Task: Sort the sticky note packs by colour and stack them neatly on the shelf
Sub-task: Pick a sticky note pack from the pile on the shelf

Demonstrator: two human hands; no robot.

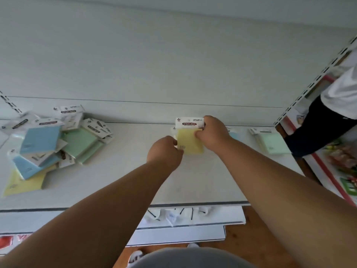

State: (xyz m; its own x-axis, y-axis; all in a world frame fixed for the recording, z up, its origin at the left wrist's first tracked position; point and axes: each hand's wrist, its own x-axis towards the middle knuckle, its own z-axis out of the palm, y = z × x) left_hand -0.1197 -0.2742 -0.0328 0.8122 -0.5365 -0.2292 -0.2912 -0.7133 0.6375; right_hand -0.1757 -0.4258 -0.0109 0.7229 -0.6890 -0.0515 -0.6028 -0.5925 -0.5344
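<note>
At the centre of the frame both hands are gripping the yellow pack (190, 140). The right hand (213, 133) is pinching its upper right corner, just under the white header card, and its knuckles are covering that corner. The left hand (164, 151) is clenching the pack's lower left edge, fingers curled and hiding that side. A second white header is peeking out behind the yellow pack, so whether it is lying on another pack is hard to make out. Both forearms are reaching up from the bottom of the frame, nearly straight, converging on the pack.

Right of the right hand, a blue pack (234, 135) is showing only as a sliver behind the wrist. Further right, a green pack (271, 141) is lying flat near the shelf (202, 182) end. At the left of the frame, a loose heap of mixed packs (50, 144) in blue, green and yellow is lying tumbled, blurred and partly cut off by the frame edge. Bare shelf surface is stretching between the heap and the hands, and forward to the shelf's front lip. At the right edge, another person (328, 117) is standing, cropped.
</note>
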